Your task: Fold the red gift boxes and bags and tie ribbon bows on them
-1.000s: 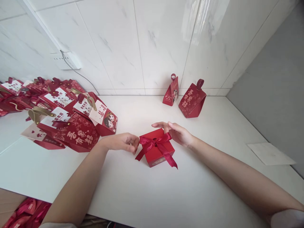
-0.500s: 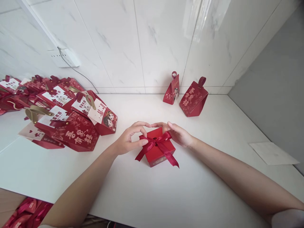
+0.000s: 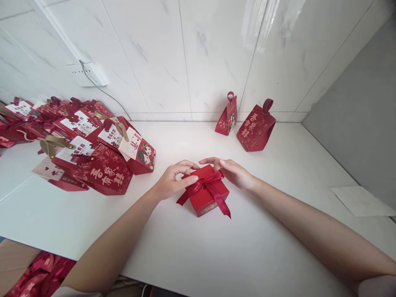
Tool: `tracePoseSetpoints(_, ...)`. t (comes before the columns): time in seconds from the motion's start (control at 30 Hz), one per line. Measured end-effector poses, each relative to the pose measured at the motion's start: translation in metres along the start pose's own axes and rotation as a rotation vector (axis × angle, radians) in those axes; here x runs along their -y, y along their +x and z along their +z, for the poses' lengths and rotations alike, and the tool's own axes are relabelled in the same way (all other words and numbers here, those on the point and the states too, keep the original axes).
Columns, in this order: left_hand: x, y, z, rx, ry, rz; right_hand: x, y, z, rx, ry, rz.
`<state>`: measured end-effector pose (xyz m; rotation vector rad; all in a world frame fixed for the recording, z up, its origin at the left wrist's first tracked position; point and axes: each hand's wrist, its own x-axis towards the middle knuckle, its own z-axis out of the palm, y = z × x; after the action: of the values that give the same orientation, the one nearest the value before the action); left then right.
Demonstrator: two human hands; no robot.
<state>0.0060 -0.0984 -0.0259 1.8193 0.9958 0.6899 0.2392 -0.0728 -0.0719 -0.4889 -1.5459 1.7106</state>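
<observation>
A red box sits on the white table between both hands, a ribbon bow across its top. The left hand lays its thumb on the bow's left side, though I can't tell whether it pinches; the right hand curves beside the far right corner, its grip hidden.

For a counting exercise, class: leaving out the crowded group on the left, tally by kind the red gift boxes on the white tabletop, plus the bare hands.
Bow-tied gift box: 1
Tent-shaped gift boxes with loop handles: 2
Bare hands: 2
Total: 5
</observation>
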Motion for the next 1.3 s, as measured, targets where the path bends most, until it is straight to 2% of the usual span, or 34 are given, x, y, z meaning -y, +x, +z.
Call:
tracePoseSetpoints(0.13,-0.001,0.000,0.001,-0.042,0.023,-0.020,0.001,0.000,0.003,-0.018,-0.029,0.007)
tracePoseSetpoints(0.2,0.001,0.000,0.001,-0.044,-0.009,-0.020,0.006,-0.001,0.008,-0.088,-0.099,-0.012)
tracePoseSetpoints(0.27,0.004,0.000,0.001,-0.037,-0.040,-0.010,0.015,-0.005,0.016,-0.214,-0.260,-0.081)
tracePoseSetpoints(0.33,0.006,-0.001,0.001,-0.037,-0.056,0.002,0.027,-0.010,0.025,-0.328,-0.520,-0.218)
tracePoseSetpoints(0.37,0.006,-0.001,0.001,-0.042,-0.056,0.010,0.033,-0.013,0.031,-0.331,-0.670,-0.283)
tracePoseSetpoints(0.43,0.006,-0.001,0.001,-0.055,-0.043,0.025,0.043,-0.019,0.041,-0.264,-0.939,-0.410)
tracePoseSetpoints(0.53,0.003,0.000,0.001,-0.049,-0.027,0.007,0.047,-0.027,0.056,-0.030,-1.239,-0.536)
tracePoseSetpoints(0.6,0.002,0.000,0.000,-0.034,-0.032,0.000,0.042,-0.031,0.068,0.108,-1.351,-0.578)
tracePoseSetpoints(0.67,0.001,0.000,0.000,-0.034,-0.042,0.015,0.033,-0.033,0.079,0.173,-1.400,-0.589)
tracePoseSetpoints(0.8,0.003,0.000,0.000,-0.050,-0.063,0.030,0.020,-0.038,0.094,0.187,-1.476,-0.584)
tracePoseSetpoints(0.93,0.006,0.001,0.002,-0.055,-0.092,0.039,0.027,-0.042,0.098,0.194,-1.560,-0.552)
tracePoseSetpoints(1.07,0.009,0.002,0.006,-0.086,-0.135,0.037,0.029,-0.043,0.102,0.138,-1.664,-0.499)
tracePoseSetpoints(1.2,0.011,0.003,0.015,-0.212,-0.158,0.039,0.016,-0.042,0.102,0.106,-1.815,-0.505)
tracePoseSetpoints(1.3,0.013,0.003,0.021,-0.316,-0.180,0.053,0.014,-0.039,0.096,0.104,-1.770,-0.509)
